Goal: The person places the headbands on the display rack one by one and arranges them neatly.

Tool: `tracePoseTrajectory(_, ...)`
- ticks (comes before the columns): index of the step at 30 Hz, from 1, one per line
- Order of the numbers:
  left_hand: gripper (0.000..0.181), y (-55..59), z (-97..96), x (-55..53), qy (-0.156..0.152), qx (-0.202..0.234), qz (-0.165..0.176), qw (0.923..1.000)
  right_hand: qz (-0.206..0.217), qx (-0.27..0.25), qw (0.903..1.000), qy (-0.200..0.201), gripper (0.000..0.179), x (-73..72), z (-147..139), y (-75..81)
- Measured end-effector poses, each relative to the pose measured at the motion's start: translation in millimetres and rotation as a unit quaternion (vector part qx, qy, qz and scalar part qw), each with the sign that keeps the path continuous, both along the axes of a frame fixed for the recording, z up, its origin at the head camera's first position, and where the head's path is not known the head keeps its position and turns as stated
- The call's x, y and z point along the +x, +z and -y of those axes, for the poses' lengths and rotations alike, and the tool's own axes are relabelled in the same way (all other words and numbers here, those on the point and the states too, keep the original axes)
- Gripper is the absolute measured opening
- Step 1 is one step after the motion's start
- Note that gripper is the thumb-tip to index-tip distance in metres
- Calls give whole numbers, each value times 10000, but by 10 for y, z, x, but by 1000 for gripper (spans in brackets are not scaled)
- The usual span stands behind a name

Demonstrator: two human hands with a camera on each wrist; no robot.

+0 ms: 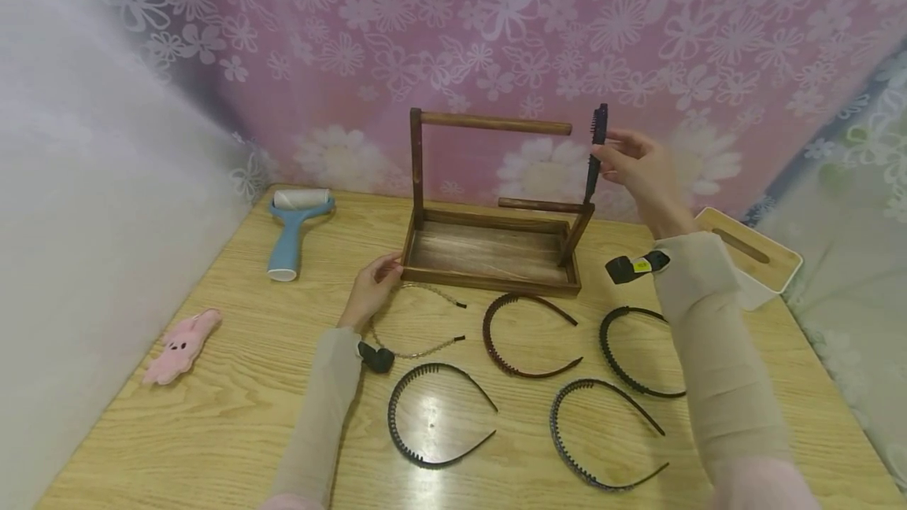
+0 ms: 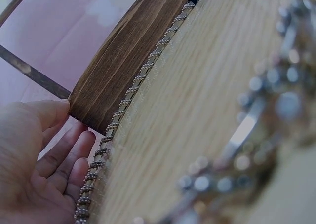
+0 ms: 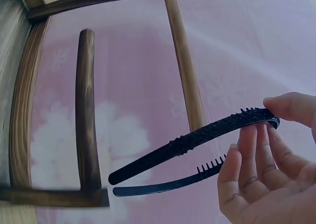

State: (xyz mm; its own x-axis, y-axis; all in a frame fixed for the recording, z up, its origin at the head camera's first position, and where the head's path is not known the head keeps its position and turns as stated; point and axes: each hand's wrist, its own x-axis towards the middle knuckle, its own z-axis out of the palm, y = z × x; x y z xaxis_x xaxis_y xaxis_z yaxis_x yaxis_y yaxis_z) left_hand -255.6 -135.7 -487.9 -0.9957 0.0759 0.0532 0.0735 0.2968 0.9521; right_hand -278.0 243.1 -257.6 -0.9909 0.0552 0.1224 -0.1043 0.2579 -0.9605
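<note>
A dark wooden headband stand with a shallow tray base and two rods stands at the back. My left hand grips its front left corner, thumb on one side and fingers on the other. Close below that hand lies a beaded headband, partly behind it in the head view. Raised at the stand's right side, my right hand pinches a black toothed headband by its curved top. Its two ends point toward the free end of the lower rod. The upper rod is bare.
Several headbands lie on the table: brown, black, dark and dark grey. A blue lint roller and pink plush clip are at left. A wooden-lidded tissue box stands behind the right forearm.
</note>
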Motion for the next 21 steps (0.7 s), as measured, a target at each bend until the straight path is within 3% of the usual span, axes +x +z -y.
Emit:
tracePoseTrajectory(4,38,3,-7,13,65,17,-50,10000,-3,-287,9995,141,58,-73,127,12)
tracePoseTrajectory(13,39,-36,-36,20,-2,-69,-112,9999,254,122,9990,333,52,-200,475,-154)
tracePoseTrajectory(21,38,20,-18,20,88,27,-102,9999,378,-91,9956,850,52,-351,889,-255)
